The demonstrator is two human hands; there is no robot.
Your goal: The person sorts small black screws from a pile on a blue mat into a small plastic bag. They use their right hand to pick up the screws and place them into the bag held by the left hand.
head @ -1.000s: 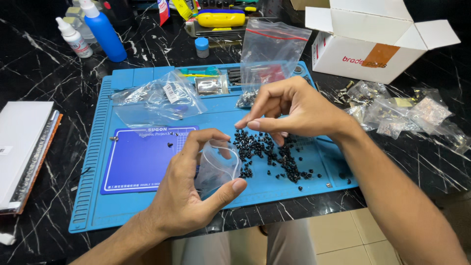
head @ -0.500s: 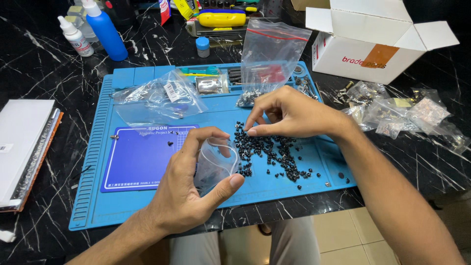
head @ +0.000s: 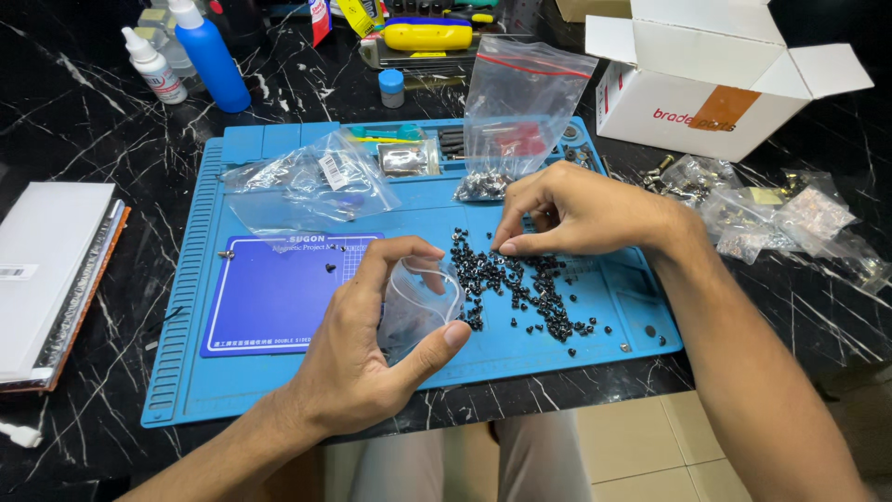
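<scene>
The left hand (head: 358,358) holds a small clear plastic bag (head: 418,302). The thumb and fingers curl around the bag and keep its mouth open, pointing toward 3 o'clock. The bag sits low on the blue work mat (head: 279,390), just beside a pile of tiny black screws (head: 520,284) (there are lots of them, spread out toward 4 o'clock). The right hand (head: 581,214) rests on the top of the pile, at about 1 o'clock from the bag. Its fingertips are pinched close together and press down on the screws, but I cannot tell if a screw is caught between them. A bigger clear bag (head: 516,116) stands up at 12 o'clock from that hand. A white cardboard box (head: 715,79) sits open at 2 o'clock.
</scene>
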